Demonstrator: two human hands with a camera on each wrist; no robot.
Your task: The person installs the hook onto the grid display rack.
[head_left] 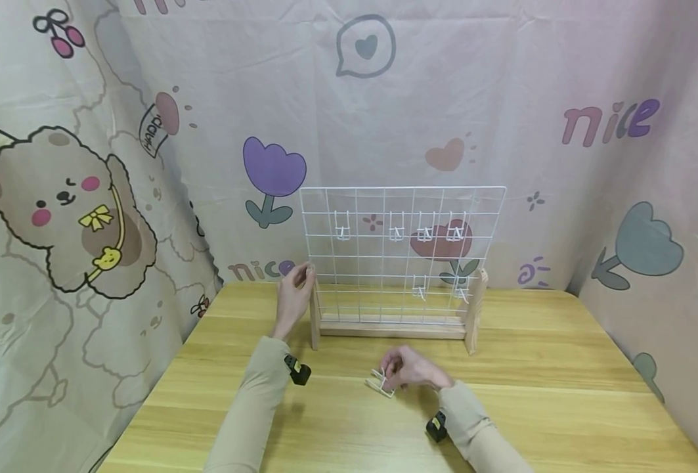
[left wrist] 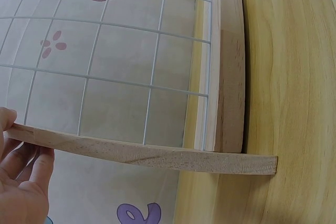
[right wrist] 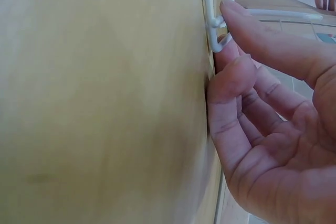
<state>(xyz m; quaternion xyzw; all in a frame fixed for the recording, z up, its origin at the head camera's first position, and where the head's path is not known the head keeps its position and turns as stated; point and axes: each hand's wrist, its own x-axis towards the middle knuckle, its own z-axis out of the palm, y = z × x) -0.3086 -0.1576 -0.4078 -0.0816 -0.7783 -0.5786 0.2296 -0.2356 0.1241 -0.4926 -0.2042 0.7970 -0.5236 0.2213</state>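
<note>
A white wire grid panel [head_left: 402, 188] stands upright in a wooden stand at the back of the table. My left hand [head_left: 294, 297] grips the upper end of the stand's left wooden post [left wrist: 142, 154], thumb on one side and fingers on the other in the left wrist view. Close over the tabletop in front of the stand, my right hand [head_left: 409, 368] pinches a white wire hook [right wrist: 212, 22] between thumb and fingers. The hook's prongs point left in the head view. Its far side is partly hidden by the fingers.
Several white hooks hang on the upper part of the grid, one hook [head_left: 342, 233] towards the left and others grouped to the right. Two more, including a lower hook [head_left: 419, 292], hang near the right post [head_left: 475, 312]. Printed curtains surround the wooden table [head_left: 561, 368].
</note>
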